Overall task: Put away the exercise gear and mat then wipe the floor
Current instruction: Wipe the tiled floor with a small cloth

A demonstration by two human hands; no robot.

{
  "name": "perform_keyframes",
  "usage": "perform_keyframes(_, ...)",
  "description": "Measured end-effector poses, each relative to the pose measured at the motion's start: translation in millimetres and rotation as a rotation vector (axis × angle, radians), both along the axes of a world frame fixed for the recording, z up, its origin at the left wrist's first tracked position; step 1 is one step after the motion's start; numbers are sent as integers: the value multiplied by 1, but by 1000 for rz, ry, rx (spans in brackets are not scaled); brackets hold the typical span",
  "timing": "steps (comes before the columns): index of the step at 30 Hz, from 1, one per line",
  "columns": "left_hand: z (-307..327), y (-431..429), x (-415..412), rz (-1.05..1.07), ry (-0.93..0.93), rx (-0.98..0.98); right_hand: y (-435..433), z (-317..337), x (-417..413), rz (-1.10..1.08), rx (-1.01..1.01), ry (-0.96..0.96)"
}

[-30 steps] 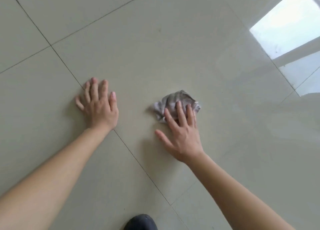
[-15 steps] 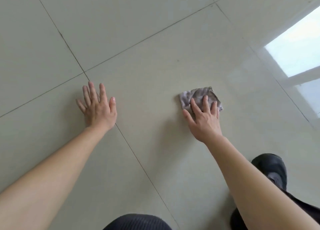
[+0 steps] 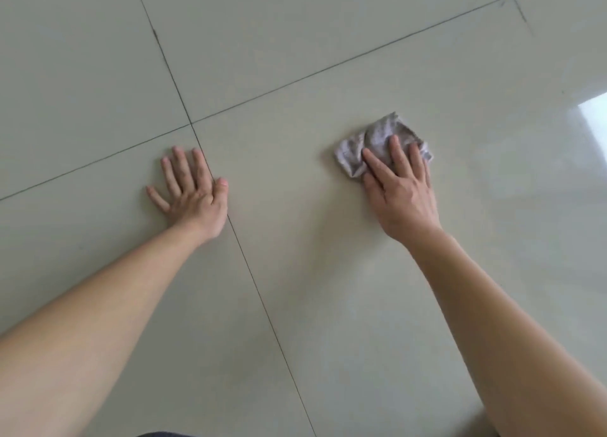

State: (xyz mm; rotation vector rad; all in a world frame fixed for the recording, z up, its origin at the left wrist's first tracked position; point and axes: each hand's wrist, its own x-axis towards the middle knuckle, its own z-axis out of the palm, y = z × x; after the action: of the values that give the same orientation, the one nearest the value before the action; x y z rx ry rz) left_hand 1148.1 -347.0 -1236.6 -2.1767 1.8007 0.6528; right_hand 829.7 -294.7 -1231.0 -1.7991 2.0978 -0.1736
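Observation:
A crumpled grey cloth lies on the pale glossy floor tiles. My right hand presses it down with straight fingers laid flat over its near half. My left hand lies flat on the floor to the left, fingers spread, beside a dark grout line. No exercise gear or mat is in view.
Dark grout lines cross the floor and meet just beyond my left hand. A bright window reflection shows on the tile at the right edge. A dark bit of clothing peeks in at the bottom edge.
My right hand has slid the cloth to the right and farther away across the tile. My left hand has stayed planted. The black shoe has dropped out of view.

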Motion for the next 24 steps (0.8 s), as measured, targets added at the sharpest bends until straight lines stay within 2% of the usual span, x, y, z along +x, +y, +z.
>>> perform_keyframes(2,3,-2,-1,3,5,43,-21,2,6,-199,37,-11)
perform_keyframes(4,6,-3,0,13,16,68,-25,-1,42,-205,14,-9)
perform_keyframes(5,7,-4,0,13,20,70,-20,-4,67,-107,-27,-22)
perform_keyframes(8,11,-6,0,11,49,79,7,-9,131,374,-87,-64)
perform_keyframes(10,12,-7,3,15,73,94,4,-8,130,621,-80,-95)
perform_keyframes(12,11,-8,4,9,84,109,-21,-11,99,754,-82,-68)
perform_keyframes(14,13,-8,5,8,94,128,-55,-18,66,658,-123,-27)
perform_keyframes(16,16,-9,4,14,105,150,-91,-15,48,342,-147,-35)
perform_keyframes(18,18,-10,4,8,110,182,-118,-10,62,-15,-57,-3)
perform_keyframes(19,19,-10,5,-4,106,202,-127,-8,79,-102,-23,16)
perform_keyframes(21,21,-9,5,-37,93,231,-137,-6,121,-6,-23,-8)
perform_keyframes(24,21,-10,4,-15,91,247,-124,2,178,473,-3,-77)
